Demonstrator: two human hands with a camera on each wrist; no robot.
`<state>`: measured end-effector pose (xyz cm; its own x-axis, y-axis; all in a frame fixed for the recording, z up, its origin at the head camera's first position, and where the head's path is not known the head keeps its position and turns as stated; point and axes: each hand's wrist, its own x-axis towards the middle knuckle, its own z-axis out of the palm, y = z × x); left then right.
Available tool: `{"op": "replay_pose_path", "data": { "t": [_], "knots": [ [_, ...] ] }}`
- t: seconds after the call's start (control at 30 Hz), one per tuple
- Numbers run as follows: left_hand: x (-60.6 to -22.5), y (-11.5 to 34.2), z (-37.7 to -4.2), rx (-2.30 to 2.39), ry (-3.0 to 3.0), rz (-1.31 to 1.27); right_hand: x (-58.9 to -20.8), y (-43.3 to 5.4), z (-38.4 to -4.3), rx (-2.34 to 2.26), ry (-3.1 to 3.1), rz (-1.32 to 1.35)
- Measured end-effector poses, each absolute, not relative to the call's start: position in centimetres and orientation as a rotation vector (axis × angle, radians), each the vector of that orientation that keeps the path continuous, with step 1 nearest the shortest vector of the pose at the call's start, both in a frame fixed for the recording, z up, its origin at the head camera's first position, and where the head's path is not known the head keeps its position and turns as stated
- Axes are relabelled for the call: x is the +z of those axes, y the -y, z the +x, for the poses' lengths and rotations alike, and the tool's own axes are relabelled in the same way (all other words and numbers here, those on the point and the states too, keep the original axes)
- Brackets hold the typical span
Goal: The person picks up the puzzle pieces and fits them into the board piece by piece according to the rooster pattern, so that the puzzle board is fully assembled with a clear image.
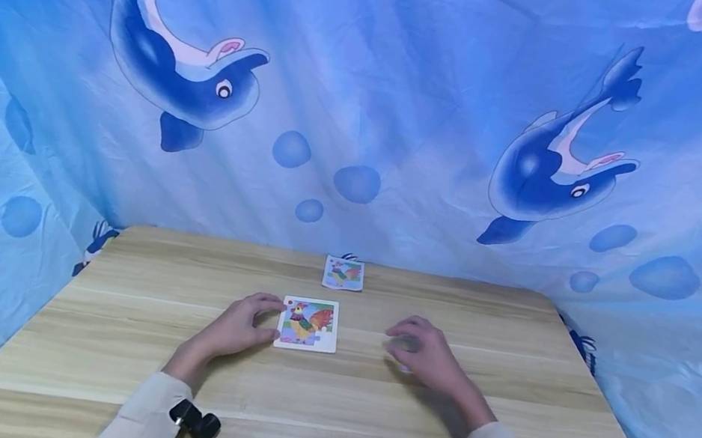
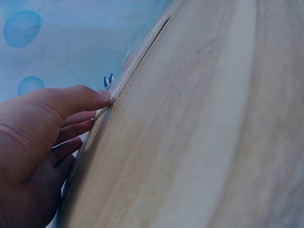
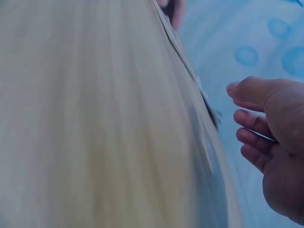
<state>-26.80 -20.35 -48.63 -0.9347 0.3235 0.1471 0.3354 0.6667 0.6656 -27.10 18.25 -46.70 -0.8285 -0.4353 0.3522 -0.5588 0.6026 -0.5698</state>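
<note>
A square rooster jigsaw puzzle [image 1: 307, 322] in a white frame lies on the table, a bare white gap at its lower right corner. My left hand [image 1: 245, 324] holds the frame's left side, with thumb and index finger spread along that edge. In the left wrist view the thumb of my left hand [image 2: 45, 137] presses at the frame's corner. To the right, my right hand [image 1: 429, 355] hovers with curved fingers and thumb apart, nothing between them. Under it lies a small bluish piece [image 1: 404, 368], mostly hidden by the hand; the right wrist view shows this piece [image 3: 207, 153] flat on the wood.
A card with the same rooster picture [image 1: 344, 274] lies at the table's back edge. The wooden table [image 1: 320, 426] meets a blue curtain [image 1: 395, 104] printed with dolphins and bubbles behind it. Both sleeves carry small black wrist cameras.
</note>
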Motion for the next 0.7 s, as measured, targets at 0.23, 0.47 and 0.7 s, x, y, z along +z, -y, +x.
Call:
{"op": "replay_pose_path", "data": {
  "t": [0.23,0.47,0.7],
  "knots": [
    [-48.7,20.3,-26.9,-1.133,2.855,-0.567,-47.4,-23.1,-26.3,0.979,2.738,0.728],
    [-48.7,20.3,-26.9,-1.142,2.857,-0.562,-48.3,-24.5,-26.3,1.035,2.779,0.734],
    [-48.6,20.3,-26.8,-1.144,2.861,-0.557,-49.0,-24.4,-26.7,1.036,2.797,0.761]
  ]
}}
